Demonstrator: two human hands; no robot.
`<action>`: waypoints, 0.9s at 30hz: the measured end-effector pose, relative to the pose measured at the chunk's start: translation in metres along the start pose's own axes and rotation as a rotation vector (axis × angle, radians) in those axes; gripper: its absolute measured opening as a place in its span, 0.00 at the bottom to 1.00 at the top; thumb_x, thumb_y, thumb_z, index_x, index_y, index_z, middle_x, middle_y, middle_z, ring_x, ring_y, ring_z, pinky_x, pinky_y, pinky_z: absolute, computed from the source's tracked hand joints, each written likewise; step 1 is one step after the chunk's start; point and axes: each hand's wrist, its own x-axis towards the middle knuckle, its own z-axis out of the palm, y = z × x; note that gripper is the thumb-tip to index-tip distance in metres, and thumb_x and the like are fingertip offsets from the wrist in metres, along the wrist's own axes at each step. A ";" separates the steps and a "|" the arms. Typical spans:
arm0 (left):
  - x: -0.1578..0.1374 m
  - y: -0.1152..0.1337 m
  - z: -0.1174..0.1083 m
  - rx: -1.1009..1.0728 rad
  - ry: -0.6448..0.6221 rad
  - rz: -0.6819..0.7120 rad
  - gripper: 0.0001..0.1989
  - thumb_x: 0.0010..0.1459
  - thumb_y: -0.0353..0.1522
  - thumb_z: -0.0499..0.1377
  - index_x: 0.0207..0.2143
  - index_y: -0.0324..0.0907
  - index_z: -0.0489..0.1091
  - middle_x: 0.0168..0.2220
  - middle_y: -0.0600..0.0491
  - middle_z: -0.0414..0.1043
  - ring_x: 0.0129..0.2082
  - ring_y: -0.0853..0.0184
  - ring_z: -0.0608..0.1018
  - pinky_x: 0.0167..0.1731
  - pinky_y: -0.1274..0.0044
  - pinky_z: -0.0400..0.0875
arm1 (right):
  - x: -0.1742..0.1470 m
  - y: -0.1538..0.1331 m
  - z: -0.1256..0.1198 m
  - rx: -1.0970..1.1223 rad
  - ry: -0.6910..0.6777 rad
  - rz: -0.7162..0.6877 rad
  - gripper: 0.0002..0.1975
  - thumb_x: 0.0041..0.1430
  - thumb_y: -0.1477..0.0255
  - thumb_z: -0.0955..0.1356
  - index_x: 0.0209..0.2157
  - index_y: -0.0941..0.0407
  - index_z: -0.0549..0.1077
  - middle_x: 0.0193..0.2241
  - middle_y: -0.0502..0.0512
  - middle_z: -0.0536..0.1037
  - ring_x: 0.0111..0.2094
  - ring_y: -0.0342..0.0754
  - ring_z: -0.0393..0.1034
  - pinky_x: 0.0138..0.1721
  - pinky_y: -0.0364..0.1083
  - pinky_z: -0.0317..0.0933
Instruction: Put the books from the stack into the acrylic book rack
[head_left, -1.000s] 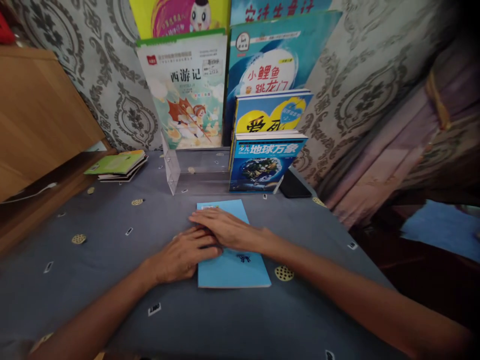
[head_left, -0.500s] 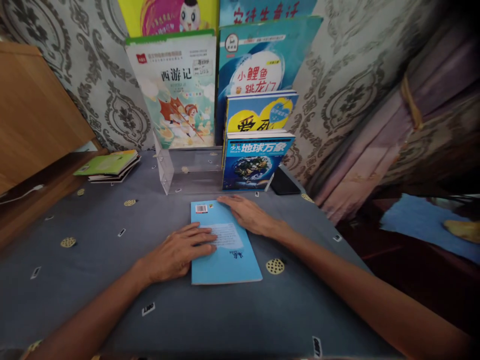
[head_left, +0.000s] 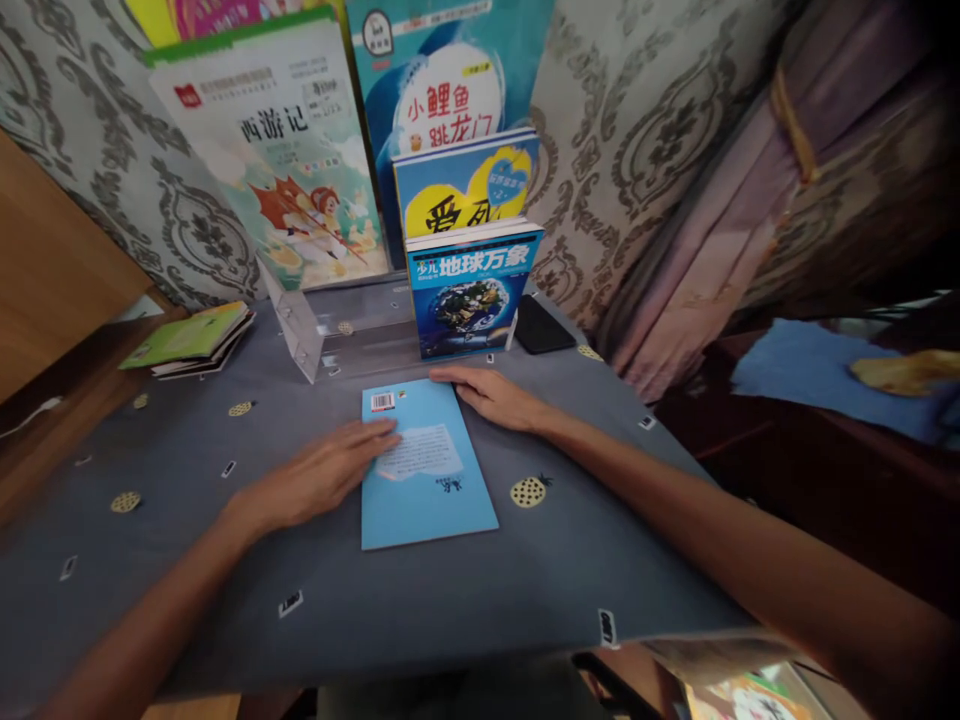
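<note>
A light blue book (head_left: 427, 505) lies flat on the table, its barcode and a block of print facing up. Across its left edge reaches my left hand (head_left: 326, 468), fingers stretched out and resting on or just over the cover. My right hand (head_left: 495, 397) lies at the book's top right corner, fingers extended along the edge, with the fingertips on the cover. Neither hand grips anything. Beyond the book stands a clear acrylic stand (head_left: 304, 335), holding upright books such as a blue one with a globe (head_left: 469, 305) and a white-green one (head_left: 300, 150).
A small pile of books (head_left: 187, 340) lies at the left by a wooden panel (head_left: 56, 260). Right of the stand is a flat black object (head_left: 546, 325). A patterned tablecloth (head_left: 225, 540) covers the table. A gathered curtain (head_left: 697, 250) hangs at the right.
The view has shifted, so the table's front edge now shows. My left hand has drawn back leftward, uncovering more of the book's print. My right hand stays at the top right corner.
</note>
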 end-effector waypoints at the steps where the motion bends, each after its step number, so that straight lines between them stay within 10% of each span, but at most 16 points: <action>1: 0.007 -0.006 0.001 0.005 0.035 -0.038 0.25 0.68 0.33 0.51 0.66 0.51 0.59 0.68 0.51 0.59 0.67 0.62 0.63 0.67 0.63 0.57 | 0.000 -0.001 0.000 0.004 0.000 0.003 0.26 0.65 0.79 0.59 0.62 0.51 0.67 0.61 0.54 0.72 0.62 0.51 0.66 0.63 0.61 0.59; 12: 0.094 -0.002 0.035 0.029 0.059 -0.010 0.24 0.68 0.36 0.49 0.63 0.39 0.64 0.67 0.42 0.60 0.69 0.57 0.60 0.67 0.57 0.46 | 0.002 0.002 0.000 0.115 -0.007 -0.015 0.23 0.70 0.70 0.56 0.64 0.56 0.63 0.59 0.59 0.73 0.60 0.52 0.67 0.62 0.59 0.59; 27: 0.055 0.076 0.053 0.070 -0.205 0.401 0.21 0.72 0.34 0.45 0.65 0.45 0.61 0.66 0.51 0.63 0.70 0.64 0.56 0.70 0.57 0.37 | 0.000 -0.001 -0.002 0.065 0.003 -0.053 0.22 0.70 0.71 0.58 0.63 0.55 0.63 0.60 0.58 0.73 0.60 0.51 0.67 0.61 0.59 0.59</action>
